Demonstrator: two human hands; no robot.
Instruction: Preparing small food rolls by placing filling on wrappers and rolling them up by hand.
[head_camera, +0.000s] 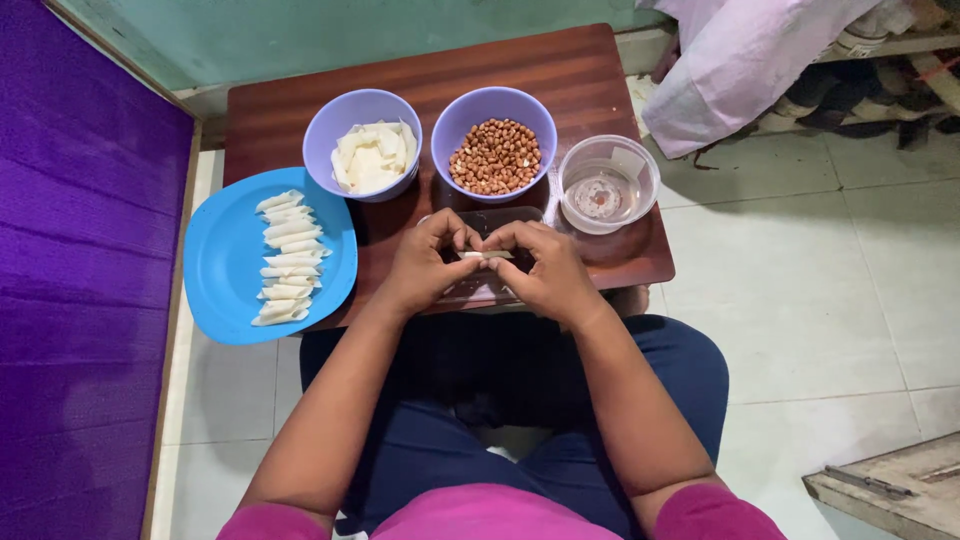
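Tiled floor, low wooden worktop (590, 70). Left hand (425, 265) and right hand (545, 270), grips pinched closed on one small white wrapper roll (487, 255) between them. Step, judged: rolling; sealing remains. Beyond grip: bowl of peanuts (495, 155); leftward, blue plate of finished rolls (225, 260).

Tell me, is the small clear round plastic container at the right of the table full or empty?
Nearly empty: the clear round plastic container holds only a little clear liquid at its bottom.
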